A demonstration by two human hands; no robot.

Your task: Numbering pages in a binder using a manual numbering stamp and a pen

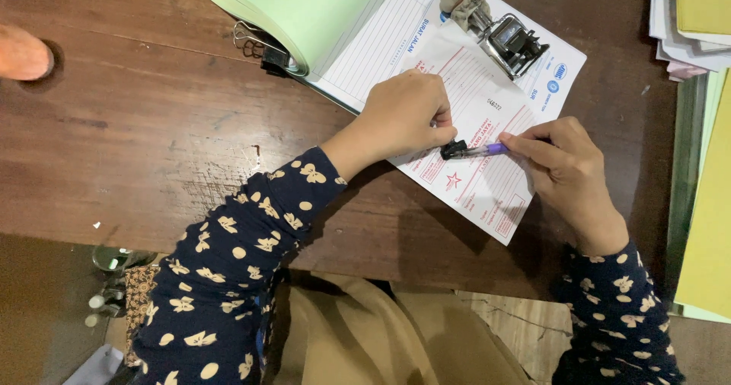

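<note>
Bare desk (152, 126) leftward; stamp (506, 38) ahead.

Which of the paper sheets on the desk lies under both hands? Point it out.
The white form with red ruled lines, lying loose beside the open book with the green page. Both the left hand and right hand rest on it, holding a pen.

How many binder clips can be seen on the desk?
1: a black binder clip grips the left edge of the form pad, beside the curled green sheet. More may be hidden under papers.

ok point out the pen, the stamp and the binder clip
pen (478, 150), head view, on the clear barrel between the two hands
stamp (512, 44), head view, on its black and metal body
binder clip (274, 59), head view, on the black clamp
</note>
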